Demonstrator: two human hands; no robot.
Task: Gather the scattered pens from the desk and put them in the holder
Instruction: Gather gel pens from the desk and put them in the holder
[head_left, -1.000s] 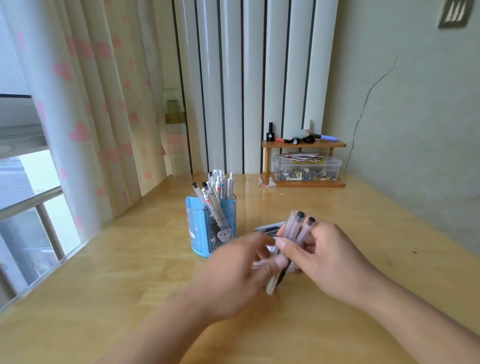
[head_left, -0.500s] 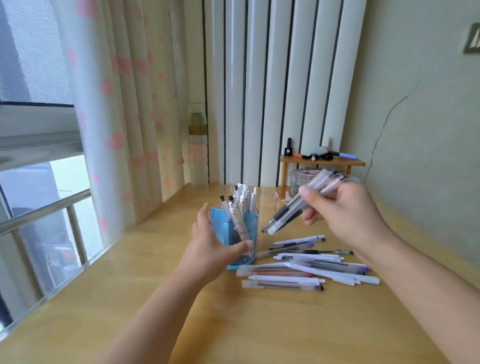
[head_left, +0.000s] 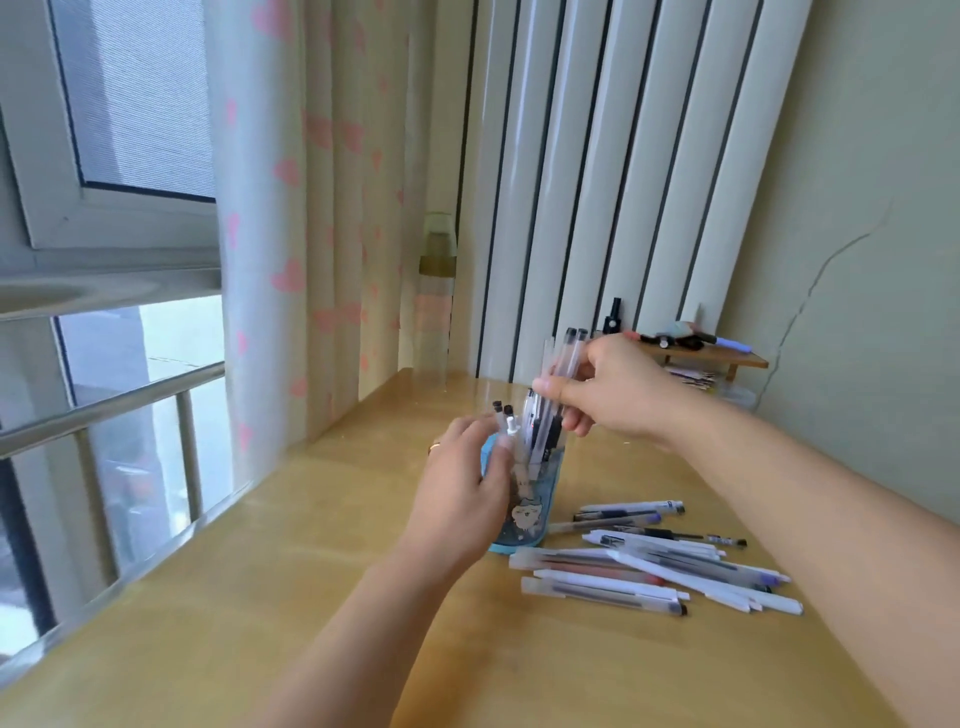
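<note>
Right hand lowered pens into holder.

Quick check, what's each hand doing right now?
Left hand: fingers curled round the blue plastic pen holder, steadying it.
Right hand: pinching a bunch of clear-barrelled pens, lower ends in the holder.

A curtain with pink hearts hangs at the left by the window; a small wooden shelf (cluttered with small items) stands far right.
</note>
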